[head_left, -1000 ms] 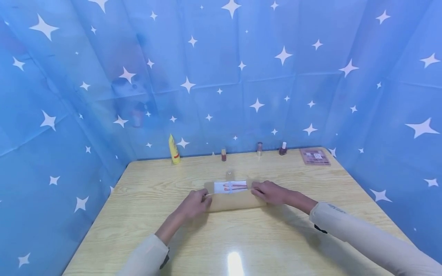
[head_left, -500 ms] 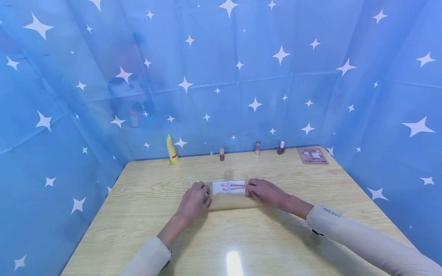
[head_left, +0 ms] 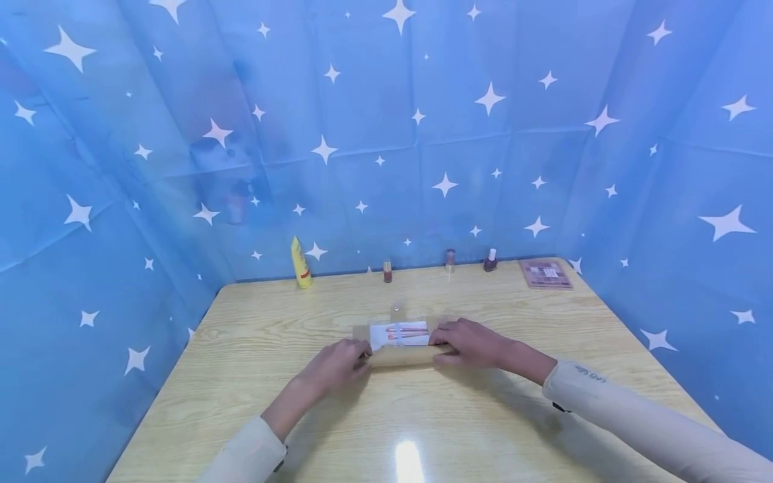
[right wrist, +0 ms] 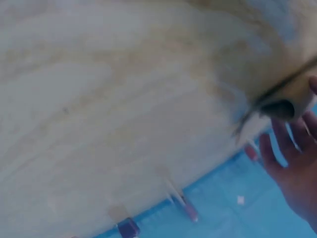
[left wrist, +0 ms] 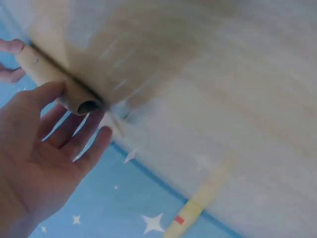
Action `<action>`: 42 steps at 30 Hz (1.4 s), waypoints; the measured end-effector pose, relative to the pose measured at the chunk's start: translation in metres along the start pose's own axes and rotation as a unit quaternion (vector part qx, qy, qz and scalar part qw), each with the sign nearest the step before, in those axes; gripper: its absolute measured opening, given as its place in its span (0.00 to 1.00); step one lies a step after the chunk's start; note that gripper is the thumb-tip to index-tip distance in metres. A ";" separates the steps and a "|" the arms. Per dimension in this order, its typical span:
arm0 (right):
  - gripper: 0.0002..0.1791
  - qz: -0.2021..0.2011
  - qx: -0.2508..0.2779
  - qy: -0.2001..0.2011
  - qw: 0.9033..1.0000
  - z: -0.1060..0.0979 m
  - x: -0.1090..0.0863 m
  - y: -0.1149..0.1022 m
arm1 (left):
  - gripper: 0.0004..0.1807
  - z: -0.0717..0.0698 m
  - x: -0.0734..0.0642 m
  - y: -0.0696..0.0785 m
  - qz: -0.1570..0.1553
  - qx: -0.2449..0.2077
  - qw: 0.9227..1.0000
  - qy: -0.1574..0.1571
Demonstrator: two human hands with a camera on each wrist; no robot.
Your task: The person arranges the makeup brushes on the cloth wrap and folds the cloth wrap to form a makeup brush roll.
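Note:
A tan makeup brush roll point(head_left: 401, 356) lies partly rolled on the table, its rolled part along the near side. Its flat far part shows a white panel with slim makeup brushes point(head_left: 410, 333) under a strap, and a snap tab point(head_left: 396, 310) sticks out beyond. My left hand point(head_left: 337, 363) grips the left end of the rolled part. At the opposite end, my right hand point(head_left: 474, 345) holds it with curled fingers. In the left wrist view, the thumb lies on the tan roll point(left wrist: 54, 79) and the fingers are behind it. The right wrist view shows the roll's hollow end point(right wrist: 280, 110).
Along the table's far edge stand a yellow tube point(head_left: 301, 265), a small dark red bottle point(head_left: 388, 272), a pinkish tube point(head_left: 449, 261) and a dark nail polish bottle point(head_left: 490, 260). A palette point(head_left: 546, 274) lies at the far right corner. Behind hangs a blue star-patterned curtain point(head_left: 386, 134).
Both hands have regripped the ends of the brush roll, the left shifting down nearer the front edge. The rolled part looks slimmer, with more white panel showing.

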State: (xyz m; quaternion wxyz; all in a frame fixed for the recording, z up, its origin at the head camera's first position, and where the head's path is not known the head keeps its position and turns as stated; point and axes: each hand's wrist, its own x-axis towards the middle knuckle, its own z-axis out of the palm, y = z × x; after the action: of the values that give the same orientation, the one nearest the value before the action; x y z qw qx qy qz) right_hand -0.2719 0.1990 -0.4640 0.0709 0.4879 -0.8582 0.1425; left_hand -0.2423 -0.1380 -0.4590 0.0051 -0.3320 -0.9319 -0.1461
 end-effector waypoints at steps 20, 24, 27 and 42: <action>0.11 0.101 0.115 -0.021 0.988 0.007 0.007 0.015 | 0.10 0.010 0.030 -0.012 -0.096 -0.073 0.993 -0.004; 0.13 0.090 0.150 0.022 0.984 0.012 0.018 0.007 | 0.10 0.009 0.031 -0.011 -0.096 -0.033 0.995 -0.001; 0.11 0.118 0.187 0.044 0.974 0.017 0.026 -0.004 | 0.09 0.008 0.032 -0.011 -0.100 -0.030 0.995 -0.005; 0.10 0.209 0.201 0.108 0.951 0.036 0.037 -0.018 | 0.12 -0.004 0.081 -0.011 -0.104 -0.068 0.992 -0.033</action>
State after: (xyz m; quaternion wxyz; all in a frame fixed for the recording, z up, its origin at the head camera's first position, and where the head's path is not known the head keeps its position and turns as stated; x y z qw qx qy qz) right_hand -0.2749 0.1492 -0.4852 0.0325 0.2835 -0.8819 0.3754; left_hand -0.3122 -0.0971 -0.4495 -0.0639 -0.2376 -0.9489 -0.1978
